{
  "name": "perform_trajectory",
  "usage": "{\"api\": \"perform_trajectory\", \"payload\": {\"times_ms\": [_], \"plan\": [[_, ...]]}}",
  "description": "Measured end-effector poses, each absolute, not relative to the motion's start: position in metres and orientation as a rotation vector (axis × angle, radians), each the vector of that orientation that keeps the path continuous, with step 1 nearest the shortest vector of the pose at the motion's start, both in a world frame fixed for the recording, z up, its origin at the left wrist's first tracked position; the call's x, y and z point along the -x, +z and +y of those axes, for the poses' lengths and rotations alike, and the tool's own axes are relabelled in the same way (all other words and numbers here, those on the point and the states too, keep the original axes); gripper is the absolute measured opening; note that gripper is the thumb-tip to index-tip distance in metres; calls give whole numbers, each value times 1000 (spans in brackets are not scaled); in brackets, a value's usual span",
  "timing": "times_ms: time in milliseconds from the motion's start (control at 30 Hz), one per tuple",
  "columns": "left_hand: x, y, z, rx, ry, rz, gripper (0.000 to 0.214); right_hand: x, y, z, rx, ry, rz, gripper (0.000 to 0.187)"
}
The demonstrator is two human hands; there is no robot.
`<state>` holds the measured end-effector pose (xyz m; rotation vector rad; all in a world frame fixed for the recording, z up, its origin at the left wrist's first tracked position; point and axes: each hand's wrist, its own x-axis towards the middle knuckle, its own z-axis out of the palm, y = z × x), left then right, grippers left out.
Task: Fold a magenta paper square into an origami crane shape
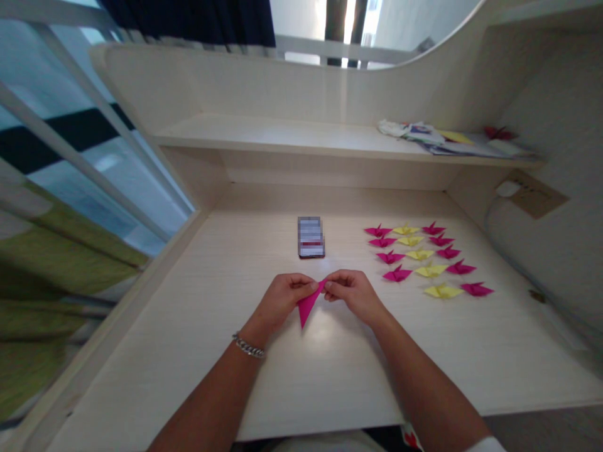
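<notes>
A folded pink origami paper (308, 306) is held between my two hands above the desk, its long point hanging down toward me. My left hand (288, 295) pinches it from the left side, thumb on top. With thumb and forefinger, my right hand (351, 291) grips the paper's upper right tip. Parts of the paper are hidden under the fingers. To the right stand rows of folded paper cranes, pink ones (397, 274) and yellow ones (430, 270). A phone (311, 237) with a lit, blurred screen lies just beyond my hands.
The pale desk (198, 351) has a shelf (282, 135) along its back, with papers (452, 139) and a dark red folded piece (500, 133) on it. A cable (499, 245) runs down the right wall from a socket plate (539, 193). Railing bars (94, 150) border the left.
</notes>
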<state>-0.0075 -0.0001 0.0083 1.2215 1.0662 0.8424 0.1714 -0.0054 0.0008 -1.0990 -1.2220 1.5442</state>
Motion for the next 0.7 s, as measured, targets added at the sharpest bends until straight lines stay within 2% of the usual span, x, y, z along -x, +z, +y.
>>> {"api": "perform_trajectory", "payload": {"times_ms": [367,700], "plan": [[8,8,2,-1468,838,1210,18,-171,-4,-2,1105,1546,-1141,24],[7,4,0,-1638,804,1208,19,-167,-10,-3,1197,1502,-1333,24]]}}
